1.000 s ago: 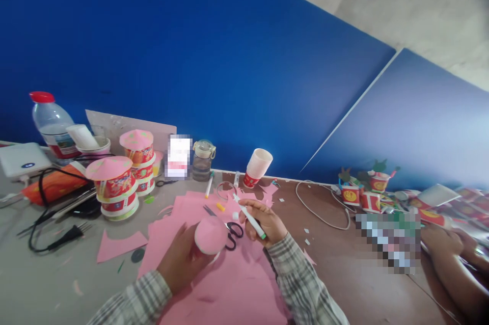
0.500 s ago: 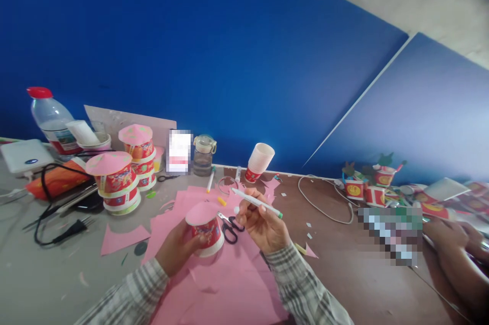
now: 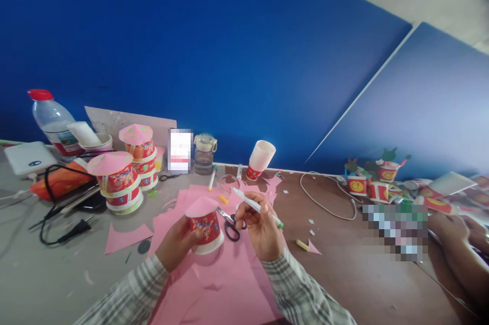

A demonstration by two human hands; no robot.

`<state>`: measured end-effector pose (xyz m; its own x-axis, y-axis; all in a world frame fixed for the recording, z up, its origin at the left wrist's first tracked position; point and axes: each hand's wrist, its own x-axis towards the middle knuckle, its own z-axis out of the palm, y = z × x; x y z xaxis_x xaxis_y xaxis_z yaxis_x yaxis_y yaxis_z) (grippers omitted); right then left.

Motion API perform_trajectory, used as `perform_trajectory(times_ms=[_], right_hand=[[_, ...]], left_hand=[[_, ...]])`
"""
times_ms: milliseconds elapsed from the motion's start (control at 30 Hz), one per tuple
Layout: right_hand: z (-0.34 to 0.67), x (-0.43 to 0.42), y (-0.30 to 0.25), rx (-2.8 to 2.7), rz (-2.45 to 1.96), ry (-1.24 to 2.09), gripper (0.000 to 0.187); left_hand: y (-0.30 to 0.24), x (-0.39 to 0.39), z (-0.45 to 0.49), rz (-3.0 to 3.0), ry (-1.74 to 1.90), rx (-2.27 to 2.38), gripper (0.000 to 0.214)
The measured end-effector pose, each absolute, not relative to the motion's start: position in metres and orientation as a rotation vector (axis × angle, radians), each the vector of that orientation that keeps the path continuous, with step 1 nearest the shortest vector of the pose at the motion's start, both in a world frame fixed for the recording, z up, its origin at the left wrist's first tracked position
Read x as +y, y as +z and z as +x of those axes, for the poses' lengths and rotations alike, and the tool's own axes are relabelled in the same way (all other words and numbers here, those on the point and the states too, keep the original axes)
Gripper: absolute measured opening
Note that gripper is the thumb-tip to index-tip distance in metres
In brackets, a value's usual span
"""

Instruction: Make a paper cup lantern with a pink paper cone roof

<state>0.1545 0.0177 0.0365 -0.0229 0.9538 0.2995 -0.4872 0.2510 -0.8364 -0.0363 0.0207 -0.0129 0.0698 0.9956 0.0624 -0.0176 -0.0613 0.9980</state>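
Note:
My left hand (image 3: 179,243) is wrapped round a red printed paper cup (image 3: 205,229) standing rim-down, with a pink paper cone (image 3: 201,206) on top like a roof. Between the fingers of my right hand (image 3: 263,225) is a white marker (image 3: 252,202), its green end toward the palm and its other end pointing up and left. Black-handled scissors (image 3: 232,231) lie between my hands on large pink paper sheets (image 3: 217,289). Just beyond are a yellow cap (image 3: 223,199) and another white marker (image 3: 212,178).
Two cup towers with pink roofs (image 3: 110,163) stand left, near a plug (image 3: 78,228) and a bottle (image 3: 53,121). A water jar (image 3: 205,154) and stacked cups (image 3: 262,158) stand at the back. Another person's hands (image 3: 449,231) are at the right, by decorated cups (image 3: 357,185).
My right hand has shifted slightly, and the marker it holds tilts more steeply. The pink cone on the cup looks a little more upright. The view has moved slightly.

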Motion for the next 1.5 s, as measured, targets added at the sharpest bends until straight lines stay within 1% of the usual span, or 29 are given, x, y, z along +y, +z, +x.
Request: perform_trajectory(times_ms=[300, 533, 633, 833, 967, 1067, 1200, 1300, 1367, 1500], right_hand=[[0.148, 0.016, 0.018, -1.053, -0.654, 1.092, 0.035], [0.131, -0.003, -0.005, -1.196, -0.932, 0.827, 0.035], [0.122, -0.008, -0.011, -1.277, -0.988, 0.727, 0.034], [0.118, -0.009, -0.017, -1.338, -0.913, 0.807, 0.034], [0.118, -0.011, -0.019, -1.326, -0.881, 0.844, 0.036], [0.118, -0.012, -0.020, -1.368, -0.871, 0.811, 0.035], [0.131, 0.000, -0.016, -1.476, -0.993, 0.601, 0.037], [0.149, 0.018, -0.013, -1.551, -1.124, 0.415, 0.044], [0.161, 0.032, -0.013, -1.604, -1.200, 0.257, 0.045], [0.172, 0.054, -0.022, -1.692, -1.213, 0.181, 0.045]], left_hand=[[-0.016, 0.021, -0.034, 1.286, 1.252, 1.139, 0.053], [-0.021, 0.023, -0.036, 1.255, 1.351, 1.236, 0.060], [-0.022, 0.023, -0.036, 1.249, 1.389, 1.242, 0.060], [-0.016, 0.017, -0.030, 1.219, 1.361, 1.105, 0.053], [-0.016, 0.014, -0.026, 1.088, 1.272, 0.973, 0.057], [-0.015, 0.014, -0.026, 1.019, 1.249, 0.963, 0.056], [-0.013, 0.016, -0.029, 1.106, 1.301, 1.180, 0.056], [-0.013, 0.017, -0.030, 1.230, 1.355, 1.377, 0.060], [-0.012, 0.016, -0.029, 1.321, 1.371, 1.398, 0.061], [-0.014, 0.014, -0.026, 1.621, 1.320, 1.327, 0.054]])
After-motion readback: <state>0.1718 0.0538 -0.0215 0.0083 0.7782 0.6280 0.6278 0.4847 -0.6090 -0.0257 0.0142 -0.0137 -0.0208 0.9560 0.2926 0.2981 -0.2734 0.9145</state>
